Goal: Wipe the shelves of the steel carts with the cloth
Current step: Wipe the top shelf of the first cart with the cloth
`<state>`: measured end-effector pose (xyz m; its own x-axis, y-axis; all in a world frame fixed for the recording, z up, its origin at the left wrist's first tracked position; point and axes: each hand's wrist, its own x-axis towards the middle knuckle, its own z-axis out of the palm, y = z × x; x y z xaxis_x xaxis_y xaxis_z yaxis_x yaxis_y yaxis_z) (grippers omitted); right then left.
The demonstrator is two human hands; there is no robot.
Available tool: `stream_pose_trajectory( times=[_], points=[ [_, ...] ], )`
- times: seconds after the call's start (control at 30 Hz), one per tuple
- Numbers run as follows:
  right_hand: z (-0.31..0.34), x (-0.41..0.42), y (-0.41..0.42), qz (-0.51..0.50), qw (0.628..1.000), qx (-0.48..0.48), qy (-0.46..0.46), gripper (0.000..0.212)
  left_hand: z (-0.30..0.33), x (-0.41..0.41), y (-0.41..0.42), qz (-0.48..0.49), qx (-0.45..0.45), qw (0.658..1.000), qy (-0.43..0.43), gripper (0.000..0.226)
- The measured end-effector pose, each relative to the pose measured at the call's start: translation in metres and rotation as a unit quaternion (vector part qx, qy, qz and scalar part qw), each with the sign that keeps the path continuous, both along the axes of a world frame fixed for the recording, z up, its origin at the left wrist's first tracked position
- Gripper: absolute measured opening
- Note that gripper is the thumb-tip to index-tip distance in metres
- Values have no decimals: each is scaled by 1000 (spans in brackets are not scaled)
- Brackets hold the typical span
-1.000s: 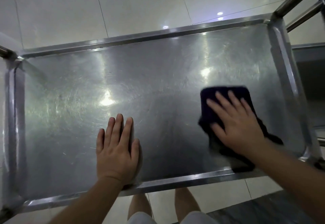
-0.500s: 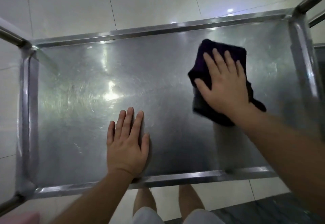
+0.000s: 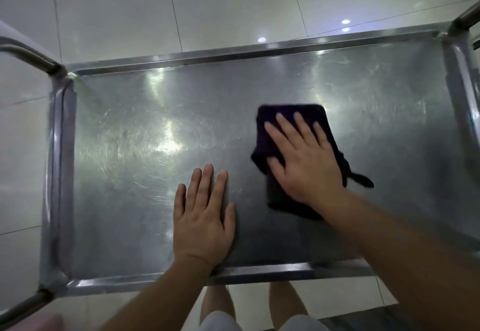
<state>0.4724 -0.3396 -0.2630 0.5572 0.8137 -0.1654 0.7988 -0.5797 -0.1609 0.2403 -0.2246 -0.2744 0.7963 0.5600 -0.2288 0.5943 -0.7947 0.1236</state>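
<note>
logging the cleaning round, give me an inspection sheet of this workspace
surface: top shelf of the steel cart, scratched and shiny with light glare, raised rim all round
job's things: dark cloth lies flat on the shelf's right half
clutter: nothing seen
grippers: right hand presses flat on the cloth; left hand rests flat on bare steel by the near rim
cables: nothing seen
surroundings: pale tiled floor; cart handle bars at both ends; the person's legs below the near rim

Head view, steeply downward, close above the cart shelf [image 3: 130, 174]
</note>
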Motion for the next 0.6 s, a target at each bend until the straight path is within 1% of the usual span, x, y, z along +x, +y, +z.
stream_pose_trajectory(
  times=[0.13, 0.2, 0.27, 0.33, 0.4, 0.5, 0.6],
  points=[
    [-1, 85, 117, -74, 997, 20, 14, 68, 1, 1, 0, -2, 3, 1000, -1, 68],
    [1, 105, 147, -95, 995, 29, 10, 69, 2, 1, 0, -4, 1, 1000, -1, 68],
    [1, 106, 156, -102, 994, 36, 11, 70, 1, 0, 1, -5, 1, 1000, 2, 68],
    [1, 90, 142, -92, 995, 38, 13, 71, 2, 1, 2, -3, 0, 1000, 4, 68],
    [3, 56, 110, -68, 997, 28, 15, 70, 3, 1, 2, 2, -5, 1000, 6, 68],
    [11, -29, 31, -19, 999, 4, 42, 69, 5, -1, 0, 4, -11, 1000, 5, 68],
    [17, -107, -53, 62, 996, -16, 65, 69, 5, 0, -1, 5, -15, 1000, 1, 68]
  ],
)
